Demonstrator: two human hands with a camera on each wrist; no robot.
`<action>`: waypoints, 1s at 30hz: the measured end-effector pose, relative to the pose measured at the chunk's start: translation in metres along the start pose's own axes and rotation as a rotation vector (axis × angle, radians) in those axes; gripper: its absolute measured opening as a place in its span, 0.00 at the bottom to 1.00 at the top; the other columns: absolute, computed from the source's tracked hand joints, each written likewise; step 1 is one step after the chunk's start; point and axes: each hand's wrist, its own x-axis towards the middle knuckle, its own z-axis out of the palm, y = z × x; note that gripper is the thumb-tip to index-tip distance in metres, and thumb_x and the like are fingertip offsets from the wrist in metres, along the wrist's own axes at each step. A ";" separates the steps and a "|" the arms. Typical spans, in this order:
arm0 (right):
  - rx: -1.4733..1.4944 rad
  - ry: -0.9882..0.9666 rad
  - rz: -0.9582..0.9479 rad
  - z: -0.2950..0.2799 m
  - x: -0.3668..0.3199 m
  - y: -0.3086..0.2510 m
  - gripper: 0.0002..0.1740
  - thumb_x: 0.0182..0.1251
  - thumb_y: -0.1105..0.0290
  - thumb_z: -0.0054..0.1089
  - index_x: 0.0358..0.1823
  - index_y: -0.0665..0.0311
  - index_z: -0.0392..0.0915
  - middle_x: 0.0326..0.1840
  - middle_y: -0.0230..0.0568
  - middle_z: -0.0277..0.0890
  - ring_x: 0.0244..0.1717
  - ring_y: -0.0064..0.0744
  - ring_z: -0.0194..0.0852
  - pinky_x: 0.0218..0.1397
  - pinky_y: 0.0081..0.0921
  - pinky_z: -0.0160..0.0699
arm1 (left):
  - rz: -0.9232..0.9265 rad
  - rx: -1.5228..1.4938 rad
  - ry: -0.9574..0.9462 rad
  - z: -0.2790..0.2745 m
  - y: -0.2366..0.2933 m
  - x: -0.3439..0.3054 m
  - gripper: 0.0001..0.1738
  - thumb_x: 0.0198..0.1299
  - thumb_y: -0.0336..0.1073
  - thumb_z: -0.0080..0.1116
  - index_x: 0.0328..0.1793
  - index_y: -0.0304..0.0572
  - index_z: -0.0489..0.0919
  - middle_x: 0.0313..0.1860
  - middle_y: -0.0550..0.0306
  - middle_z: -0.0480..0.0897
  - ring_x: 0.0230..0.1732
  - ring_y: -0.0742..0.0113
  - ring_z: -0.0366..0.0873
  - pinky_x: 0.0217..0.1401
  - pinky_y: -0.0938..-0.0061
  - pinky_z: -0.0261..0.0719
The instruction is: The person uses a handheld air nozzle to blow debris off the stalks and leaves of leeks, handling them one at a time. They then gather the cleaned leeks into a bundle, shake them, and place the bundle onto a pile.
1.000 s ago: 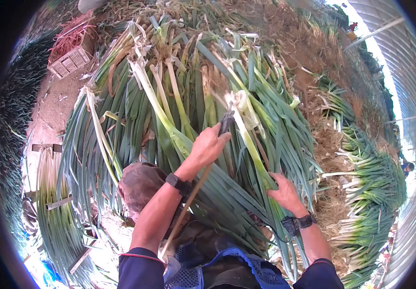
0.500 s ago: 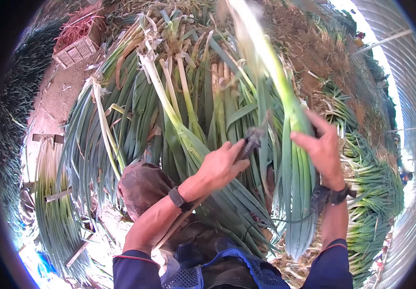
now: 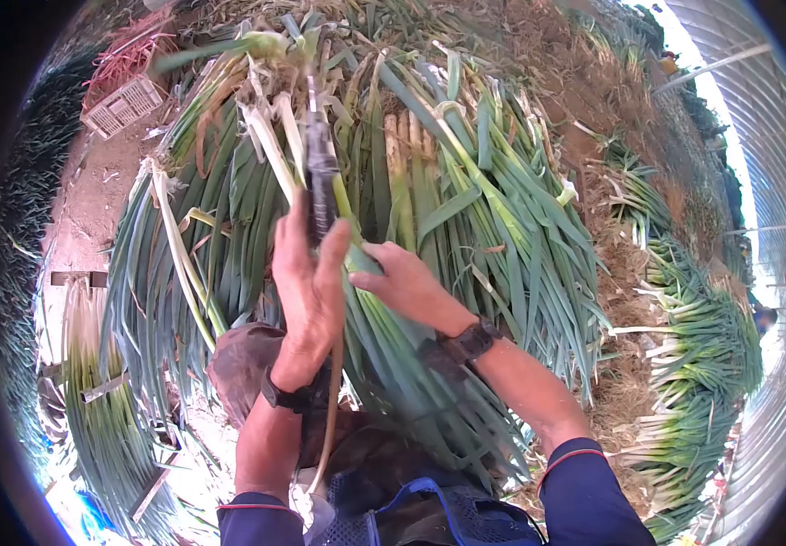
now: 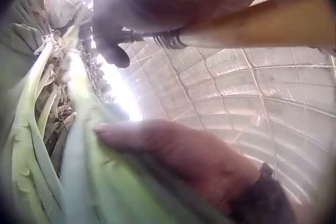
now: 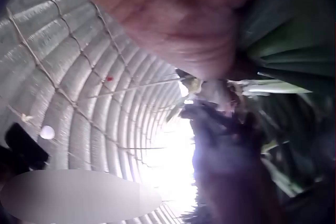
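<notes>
My left hand (image 3: 306,291) grips a black-wrapped nozzle (image 3: 321,173) whose tip points up the pile, thumb on one side and fingers on the other. A tan hose (image 3: 327,419) runs from it past the wrist. Close to the right, my right hand (image 3: 411,287) holds a long green onion (image 3: 370,309) where stalk turns to leaf. In the left wrist view its thumb (image 4: 131,134) presses along the onion's green leaves (image 4: 110,171). The right wrist view shows the palm at the top, with dark leaves (image 5: 294,40) beside it. The onion's upper stalk is partly hidden behind the nozzle.
A large heap of green onions (image 3: 529,237) spreads before me, over soil. More lie in a row (image 3: 702,391) at right; a bundle rests on a rack (image 3: 92,346) at left. A pale crate (image 3: 124,105) holds red strips (image 3: 133,45). A camouflage-covered knee (image 3: 245,369) shows below.
My right hand has come left from the far side, where it held a raised green onion. My left hand has moved left and up with the nozzle. A blurred leafy piece appears at top left.
</notes>
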 end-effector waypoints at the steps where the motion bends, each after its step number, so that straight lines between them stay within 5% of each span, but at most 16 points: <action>1: -0.001 -0.004 0.004 -0.004 0.001 0.009 0.22 0.70 0.59 0.65 0.55 0.70 0.81 0.52 0.59 0.83 0.54 0.60 0.80 0.57 0.48 0.79 | 0.035 0.062 -0.013 0.003 -0.001 -0.001 0.40 0.72 0.48 0.60 0.80 0.27 0.65 0.51 0.44 0.76 0.53 0.53 0.76 0.61 0.63 0.74; 5: -0.587 0.382 -0.176 -0.062 0.020 0.110 0.20 0.72 0.68 0.55 0.60 0.69 0.79 0.55 0.54 0.82 0.53 0.55 0.81 0.59 0.48 0.77 | -0.066 0.066 -0.150 0.015 -0.004 -0.005 0.41 0.72 0.50 0.61 0.80 0.27 0.65 0.51 0.41 0.77 0.53 0.49 0.78 0.61 0.60 0.75; 7: -0.909 0.526 0.040 -0.092 0.032 0.161 0.21 0.69 0.71 0.55 0.62 0.66 0.78 0.53 0.51 0.83 0.52 0.51 0.82 0.58 0.49 0.75 | -0.039 0.118 -0.239 0.023 -0.004 -0.011 0.39 0.72 0.48 0.60 0.80 0.27 0.65 0.51 0.40 0.77 0.53 0.48 0.79 0.59 0.59 0.77; 9: -1.023 0.438 0.209 -0.112 0.029 0.194 0.19 0.68 0.70 0.57 0.60 0.65 0.78 0.53 0.48 0.84 0.53 0.49 0.82 0.58 0.49 0.73 | -0.092 0.133 -0.357 0.034 0.002 -0.027 0.36 0.71 0.41 0.60 0.81 0.30 0.66 0.54 0.43 0.78 0.57 0.54 0.77 0.65 0.63 0.74; 10: -1.020 0.437 0.207 -0.117 0.026 0.198 0.19 0.68 0.70 0.57 0.60 0.65 0.78 0.53 0.48 0.84 0.53 0.49 0.82 0.58 0.49 0.73 | -0.087 0.178 -0.414 0.039 0.003 -0.034 0.38 0.72 0.44 0.60 0.81 0.29 0.64 0.54 0.38 0.77 0.57 0.46 0.78 0.64 0.58 0.74; 12: -1.013 0.145 0.318 -0.123 0.023 0.197 0.15 0.65 0.67 0.60 0.51 0.65 0.77 0.52 0.49 0.84 0.53 0.53 0.83 0.57 0.50 0.77 | -0.116 0.188 -0.492 0.048 0.003 -0.048 0.38 0.72 0.45 0.59 0.81 0.29 0.63 0.54 0.36 0.77 0.56 0.43 0.78 0.63 0.56 0.74; 15: -0.826 0.070 0.368 -0.131 0.018 0.180 0.18 0.63 0.61 0.65 0.47 0.65 0.73 0.48 0.56 0.85 0.51 0.60 0.84 0.54 0.55 0.80 | -0.094 0.167 -0.580 0.057 -0.008 -0.068 0.38 0.73 0.47 0.56 0.81 0.29 0.63 0.52 0.34 0.75 0.54 0.37 0.76 0.59 0.52 0.74; 21: -0.796 0.021 0.259 -0.126 0.002 0.123 0.18 0.61 0.61 0.64 0.43 0.68 0.74 0.33 0.58 0.85 0.38 0.62 0.87 0.44 0.56 0.85 | -0.141 0.128 -0.687 0.062 -0.007 -0.090 0.38 0.73 0.47 0.55 0.80 0.28 0.62 0.52 0.33 0.75 0.55 0.35 0.76 0.60 0.52 0.74; 29: -0.691 -0.035 0.273 -0.107 -0.048 0.097 0.20 0.65 0.58 0.67 0.44 0.70 0.73 0.33 0.62 0.85 0.39 0.65 0.86 0.45 0.57 0.84 | -0.113 0.119 -0.613 0.066 -0.017 -0.087 0.38 0.74 0.47 0.54 0.81 0.28 0.61 0.56 0.31 0.76 0.56 0.33 0.77 0.61 0.50 0.75; 30: -0.619 -0.039 0.267 -0.107 -0.058 0.096 0.23 0.66 0.58 0.67 0.45 0.72 0.69 0.34 0.68 0.81 0.40 0.72 0.81 0.45 0.60 0.78 | -0.089 0.126 -0.581 0.067 -0.019 -0.084 0.38 0.74 0.47 0.55 0.81 0.29 0.61 0.56 0.31 0.76 0.54 0.31 0.78 0.58 0.48 0.76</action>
